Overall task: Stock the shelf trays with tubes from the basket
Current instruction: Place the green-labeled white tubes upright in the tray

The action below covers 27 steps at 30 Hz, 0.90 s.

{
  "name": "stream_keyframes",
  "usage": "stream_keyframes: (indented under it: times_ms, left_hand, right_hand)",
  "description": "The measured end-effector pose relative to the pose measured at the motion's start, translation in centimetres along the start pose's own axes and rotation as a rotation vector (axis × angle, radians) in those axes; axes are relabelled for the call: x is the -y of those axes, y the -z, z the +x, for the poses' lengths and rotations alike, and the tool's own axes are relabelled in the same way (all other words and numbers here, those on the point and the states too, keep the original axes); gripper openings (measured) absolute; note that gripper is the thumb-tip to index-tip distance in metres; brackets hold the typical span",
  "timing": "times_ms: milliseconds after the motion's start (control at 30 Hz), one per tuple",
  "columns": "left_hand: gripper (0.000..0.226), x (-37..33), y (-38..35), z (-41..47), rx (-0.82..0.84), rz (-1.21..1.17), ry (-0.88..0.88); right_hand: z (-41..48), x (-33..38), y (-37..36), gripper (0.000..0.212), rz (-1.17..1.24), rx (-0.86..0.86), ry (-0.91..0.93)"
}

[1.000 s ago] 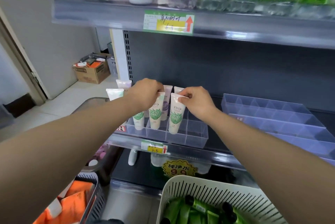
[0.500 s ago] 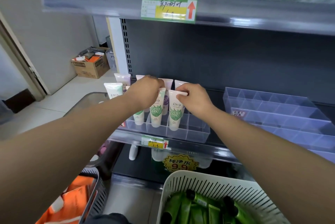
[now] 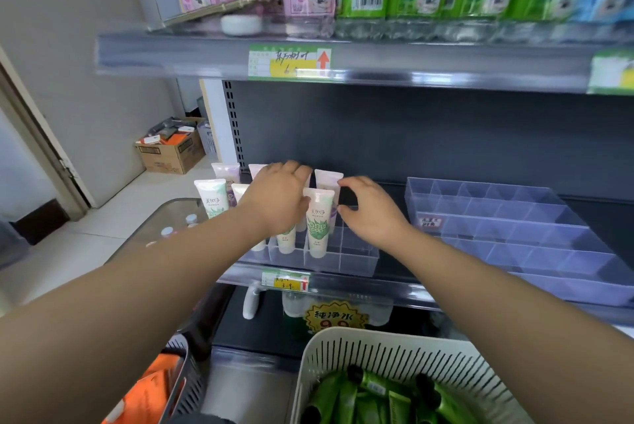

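Head camera: white tubes [image 3: 211, 197] stand upright in the clear divided tray [image 3: 356, 262] on the shelf. The left hand [image 3: 278, 199] lies knuckles-up over their tops, fingers curled down; whether it grips one is hidden. Just right, a leaf-printed tube [image 3: 318, 228] stands in a front compartment. The right hand [image 3: 372, 212] hovers beside it, thumb and forefinger parted, pinching nothing. Below right, green tubes [image 3: 394, 401] lie in the white basket [image 3: 394, 343].

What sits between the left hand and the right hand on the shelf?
In the head view, a white tube with green leaf print stands upright in the clear tray, between the left hand and right hand.
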State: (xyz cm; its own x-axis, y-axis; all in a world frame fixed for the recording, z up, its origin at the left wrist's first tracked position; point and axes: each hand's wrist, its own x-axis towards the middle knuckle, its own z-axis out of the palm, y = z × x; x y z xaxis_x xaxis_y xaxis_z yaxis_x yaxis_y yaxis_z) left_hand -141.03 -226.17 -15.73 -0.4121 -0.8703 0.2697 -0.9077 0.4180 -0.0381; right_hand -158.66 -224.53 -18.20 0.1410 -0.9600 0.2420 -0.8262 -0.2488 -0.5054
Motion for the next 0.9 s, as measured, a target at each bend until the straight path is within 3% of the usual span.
stream_keyframes:
  times_ms: [167,400,900]
  left_hand:
    - [0.063,-2.9,0.4,-1.3,-0.016,0.069,-0.046]
    - [0.068,-8.1,0.5,-3.5,-0.007,0.029,-0.085]
    - [0.073,-19.9,-5.2,-8.7,0.089,-0.099,-0.210]
  right_hand:
    - [-3.1,-1.6,1.5,0.067,-0.238,0.008,0.026]
    - [-8.5,-4.9,3.4,0.074,-0.370,0.059,-0.003]
    - [-20.8,-12.2,5.2,0.077,-0.288,0.162,-0.151]
